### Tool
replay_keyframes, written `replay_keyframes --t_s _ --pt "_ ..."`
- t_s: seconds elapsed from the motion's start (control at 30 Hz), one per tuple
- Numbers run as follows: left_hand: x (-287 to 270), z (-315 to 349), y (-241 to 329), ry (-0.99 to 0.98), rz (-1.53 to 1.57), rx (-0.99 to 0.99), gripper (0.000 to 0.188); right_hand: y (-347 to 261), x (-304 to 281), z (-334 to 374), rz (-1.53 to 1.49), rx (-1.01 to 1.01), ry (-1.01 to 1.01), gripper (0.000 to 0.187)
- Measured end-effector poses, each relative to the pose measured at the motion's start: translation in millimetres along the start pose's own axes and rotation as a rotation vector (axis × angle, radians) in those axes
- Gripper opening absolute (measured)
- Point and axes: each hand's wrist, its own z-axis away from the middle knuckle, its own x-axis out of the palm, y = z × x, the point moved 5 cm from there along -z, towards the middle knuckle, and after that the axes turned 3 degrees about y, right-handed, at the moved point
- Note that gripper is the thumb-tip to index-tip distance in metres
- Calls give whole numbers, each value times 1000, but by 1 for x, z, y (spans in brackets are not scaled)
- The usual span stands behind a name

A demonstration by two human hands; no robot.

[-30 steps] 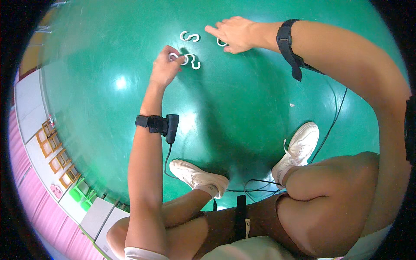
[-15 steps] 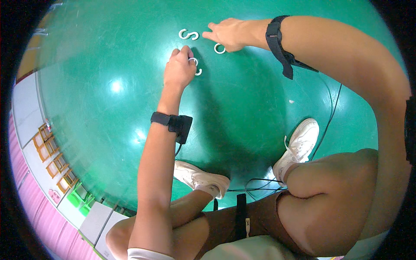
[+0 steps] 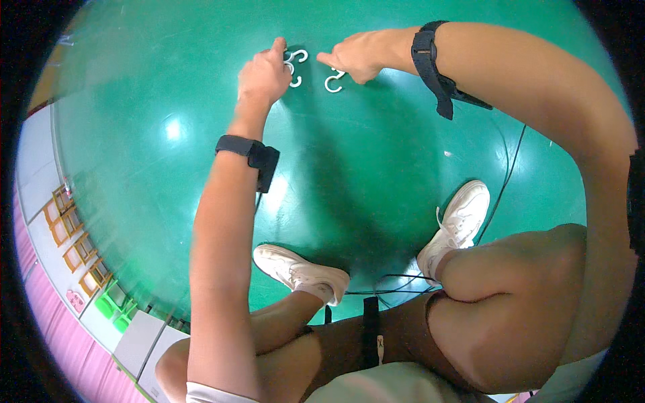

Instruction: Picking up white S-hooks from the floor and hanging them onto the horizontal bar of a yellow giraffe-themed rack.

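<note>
My left hand (image 3: 263, 75) is low over the green floor with its fingers closed on a white S-shaped hook (image 3: 294, 82), whose lower curve shows beside the palm. Another white S-hook (image 3: 302, 56) lies by the fingertips, its left end partly hidden behind them. To the right, my right hand (image 3: 355, 57) has its fingers drawn together over a third S-hook (image 3: 329, 84). That hook's open lower curve shows below the hand, while its upper end is partly covered by the fingers. Black straps are fastened around both wrists.
My white shoes (image 3: 460, 211) rest on the green floor (image 3: 376, 168). Black cables (image 3: 516, 161) run beside the right shoe and between my feet. Small wooden chairs (image 3: 79, 250) and green chairs (image 3: 115, 307) stand at the far left by a pale wall.
My left hand has moved up and left with its hook, next to the lying one. My right hand's fingers have closed together, and the hook under it has shifted, showing more of its curve.
</note>
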Motion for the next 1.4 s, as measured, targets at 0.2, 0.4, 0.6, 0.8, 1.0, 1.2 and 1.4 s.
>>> replay_keyframes --t_s 0.2,0.4,0.6,0.8,1.0,1.2,1.4 --pt "2 11 3 -135 -166 192 41 -2 10 -2 76 -56 35 70" --pt "-2 31 -4 -230 -58 140 46 -8 12 6 95 -49 -25 70" --pt "4 40 -7 -299 -27 126 33 2 4 -1 322 15 -21 59" --pt "10 42 -14 -214 -107 59 21 8 -12 9 263 159 -3 44" --pt "20 43 -22 -134 251 -128 17 23 -8 6 118 243 -16 40" --pt "49 58 -16 -114 1312 -475 14 26 1 8 100 260 -28 38" --pt "46 56 9 -101 1716 -382 17 31 13 -2 -374 243 -168 32"
